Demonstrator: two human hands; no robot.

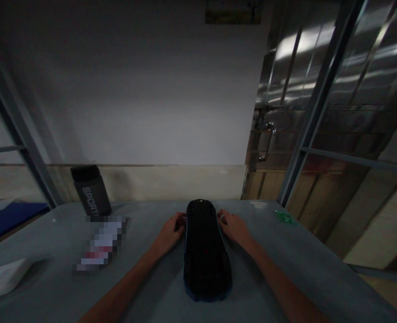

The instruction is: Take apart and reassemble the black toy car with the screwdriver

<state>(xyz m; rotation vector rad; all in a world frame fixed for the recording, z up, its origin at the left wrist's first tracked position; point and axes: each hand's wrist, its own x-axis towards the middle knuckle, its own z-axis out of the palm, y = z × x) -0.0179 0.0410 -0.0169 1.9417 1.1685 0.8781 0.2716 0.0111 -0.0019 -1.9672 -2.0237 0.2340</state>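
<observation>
A long black object with blue edges, shaped like a toy car with its dark underside up, (205,251) lies lengthwise on the grey table (144,296). At its far left side is my left hand (172,231), fingers curled against the edge. My right hand (231,224) touches the opposite side near the same end, its fingers bent around the edge. Both hands hold the object between them. The fingertips are partly hidden by its sides, and the picture is dim.
A dark bottle marked SPORT (91,190) stands at the back left, near a blurred-out packet (102,244). A white object (3,278) lies at the left edge. Green crumpled plastic (286,218) is at the back right. Metal posts (319,107) rise at both sides.
</observation>
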